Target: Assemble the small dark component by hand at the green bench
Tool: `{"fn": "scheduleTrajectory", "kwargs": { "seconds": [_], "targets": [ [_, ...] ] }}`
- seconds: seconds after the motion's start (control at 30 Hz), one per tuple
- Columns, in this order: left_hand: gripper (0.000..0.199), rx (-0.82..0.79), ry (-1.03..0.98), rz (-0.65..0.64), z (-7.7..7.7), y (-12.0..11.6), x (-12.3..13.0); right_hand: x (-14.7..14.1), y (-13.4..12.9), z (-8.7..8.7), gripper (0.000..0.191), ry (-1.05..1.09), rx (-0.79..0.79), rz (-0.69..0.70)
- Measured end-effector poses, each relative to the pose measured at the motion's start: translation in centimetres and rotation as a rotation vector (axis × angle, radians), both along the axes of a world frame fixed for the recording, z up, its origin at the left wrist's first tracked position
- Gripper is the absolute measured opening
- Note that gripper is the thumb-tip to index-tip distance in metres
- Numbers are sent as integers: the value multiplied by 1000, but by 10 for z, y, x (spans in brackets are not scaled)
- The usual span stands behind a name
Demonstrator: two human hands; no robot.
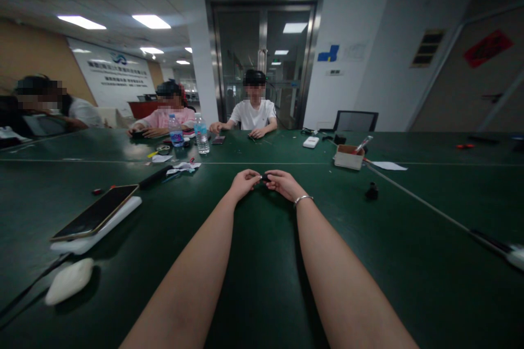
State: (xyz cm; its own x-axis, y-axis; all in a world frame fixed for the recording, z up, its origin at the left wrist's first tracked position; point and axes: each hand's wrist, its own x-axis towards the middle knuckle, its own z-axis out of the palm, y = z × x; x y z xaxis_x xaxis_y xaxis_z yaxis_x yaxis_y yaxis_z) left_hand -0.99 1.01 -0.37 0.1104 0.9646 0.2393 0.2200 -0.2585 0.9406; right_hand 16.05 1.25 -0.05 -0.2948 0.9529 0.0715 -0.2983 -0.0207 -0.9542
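Observation:
Over the middle of the green table (262, 262), my two hands meet at a small black object with a silvery end (265, 178). My left hand (244, 182) is closed in a pinch at its silvery left end. The fingers of my right hand (284, 182) are closed around the black part from the right, with a silver bracelet (303, 200) on that wrist. The object is too small and too covered by fingertips for me to tell its exact kind. To the right, apart from my hands, stands a small black piece (372, 191).
At left lie a phone (96, 212) on a white box and a white rounded case (70, 281) by a cable. Water bottles (202, 136), paper scraps (184, 167) and an open box (348, 158) stand farther back. A person in white (256, 114) and others sit across the table.

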Motion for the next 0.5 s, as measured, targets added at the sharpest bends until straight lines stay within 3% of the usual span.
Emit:
{"fn": "scheduleTrajectory", "kwargs": {
  "seconds": [0.5],
  "targets": [
    [29, 15, -38, 16, -4, 4, 0, 0, -3, 2, 15, 5, -21, 1]
  ]
}}
